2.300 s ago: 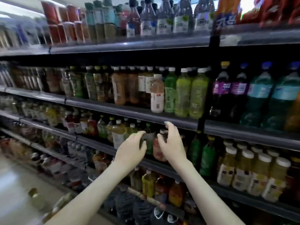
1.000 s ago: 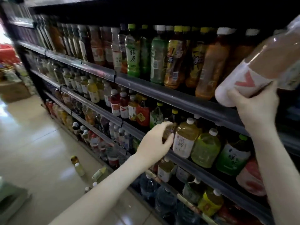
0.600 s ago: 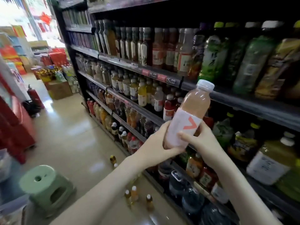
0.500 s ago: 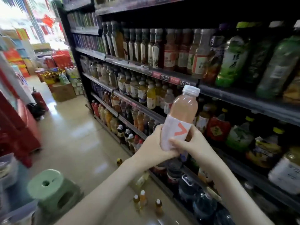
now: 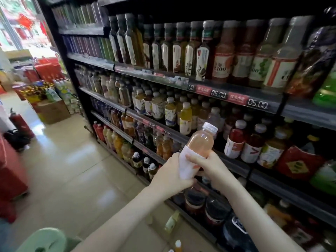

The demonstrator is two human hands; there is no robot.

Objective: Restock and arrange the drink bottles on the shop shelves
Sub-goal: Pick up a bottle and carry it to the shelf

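A pink drink bottle (image 5: 200, 144) with a white cap and white label stands upright in front of the dark shop shelves (image 5: 234, 165). My left hand (image 5: 171, 174) grips its lower label from the left. My right hand (image 5: 209, 165) holds the same bottle from the right, fingers across the label. Behind it, a shelf row of similar white-labelled bottles with red drink (image 5: 234, 140) stands to the right, and yellow drink bottles (image 5: 185, 116) stand to the left.
Several loose bottles (image 5: 171, 221) lie and stand on the tiled floor by the shelf base. A green plastic stool (image 5: 45, 240) is at the lower left. A cardboard box (image 5: 51, 110), a fire extinguisher (image 5: 19, 121) and red crates (image 5: 11, 171) line the aisle's left side.
Since a second ago my right hand brought the pink bottle down from high on the right, and my left hand left the shelf and took hold of it too. My view swung left along the aisle.
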